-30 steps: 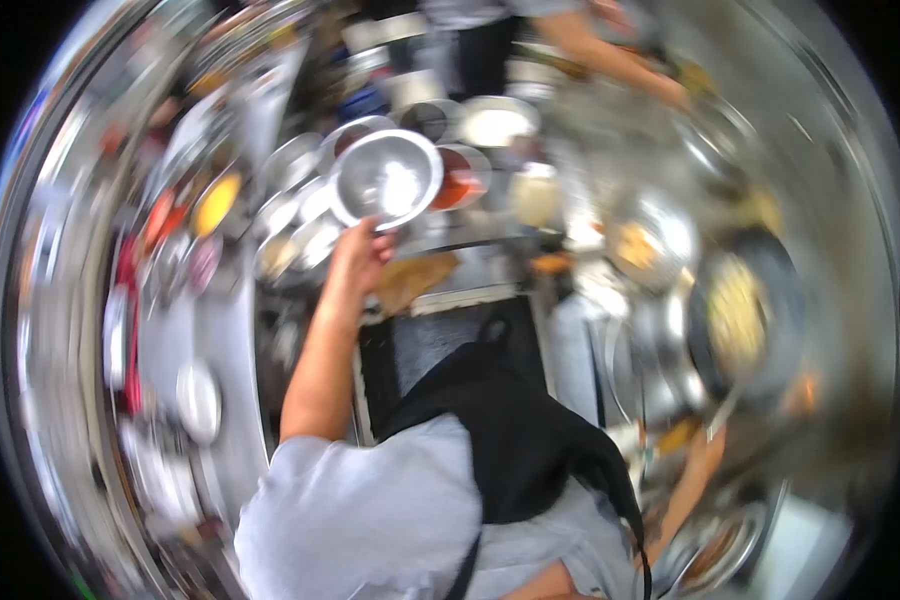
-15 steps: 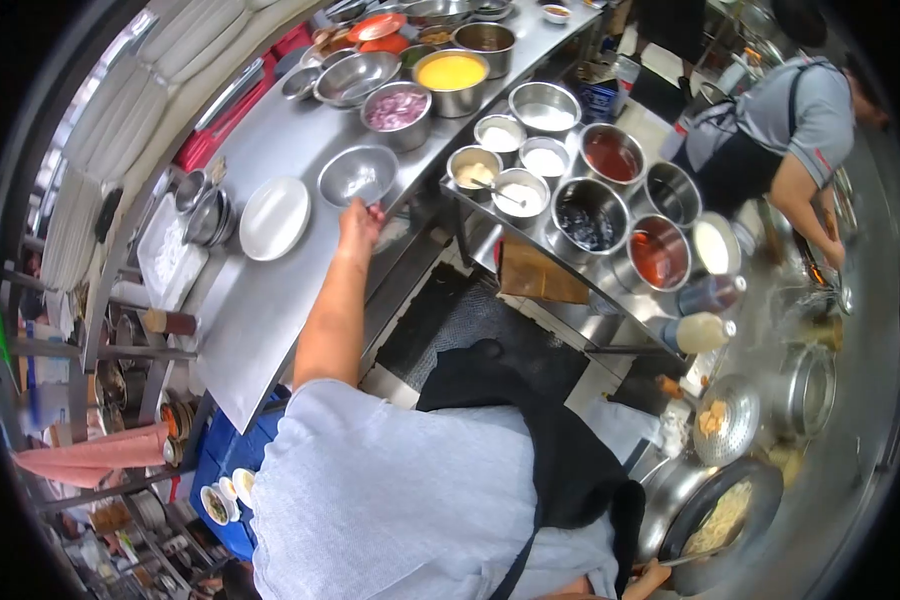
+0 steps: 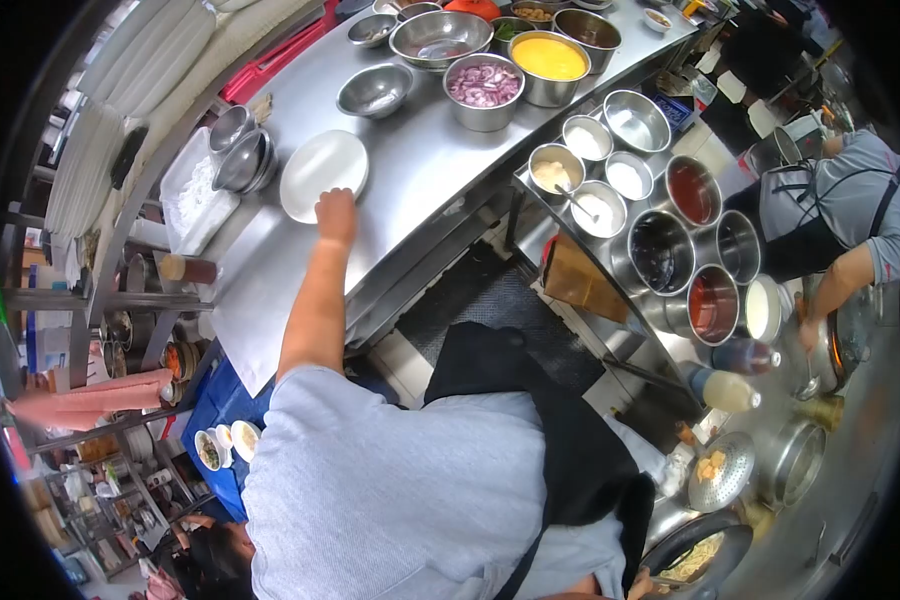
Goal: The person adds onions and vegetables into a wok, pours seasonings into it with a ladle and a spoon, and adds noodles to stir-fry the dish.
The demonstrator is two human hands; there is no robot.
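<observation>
The left arm [image 3: 313,300] is pointing forward from the shoulder, its bare forearm lying nearly straight; the left hand [image 3: 336,214] is showing its back, palm facing down, fingers curling inward at the knuckles; the right hand [image 3: 642,583] is peeking in at the bottom edge, its finger pose escaping view.

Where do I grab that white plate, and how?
Probably pinch the near rim of the white plate, coming from the front side of the counter, where the left hand is. The plate lies flat and wide, so its edge should suit thumb and fingers better than its middle.
</observation>
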